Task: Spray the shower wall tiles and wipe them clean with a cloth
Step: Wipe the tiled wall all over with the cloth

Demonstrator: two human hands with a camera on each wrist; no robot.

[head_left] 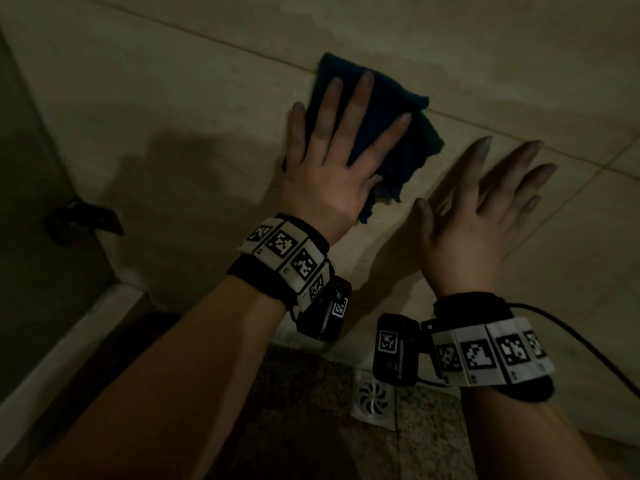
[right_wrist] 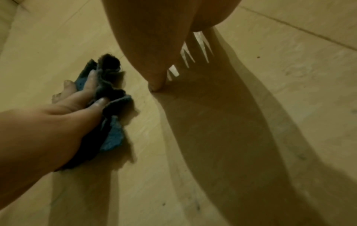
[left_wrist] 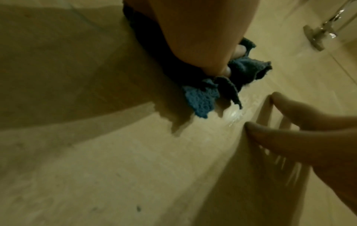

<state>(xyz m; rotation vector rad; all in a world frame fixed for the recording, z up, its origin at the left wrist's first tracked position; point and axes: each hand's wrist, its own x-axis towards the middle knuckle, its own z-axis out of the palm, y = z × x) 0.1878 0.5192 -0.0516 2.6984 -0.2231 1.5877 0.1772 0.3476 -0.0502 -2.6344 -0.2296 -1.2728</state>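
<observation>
A dark blue cloth lies flat against the beige shower wall tiles. My left hand presses it to the wall with straight, spread fingers. The crumpled lower edge of the cloth sticks out below the palm, and the thumb and fingers rest on the cloth. To the right of the cloth, my right hand is open and holds nothing. Its fingertips touch the bare tile. A damp, darker patch spreads on the wall around the cloth. No spray bottle is in view.
A white floor drain sits in the speckled floor at the wall's foot. A dark bracket is fixed on the left panel above a pale kerb. A chrome fitting shows on the wall. A cable trails from my right wrist.
</observation>
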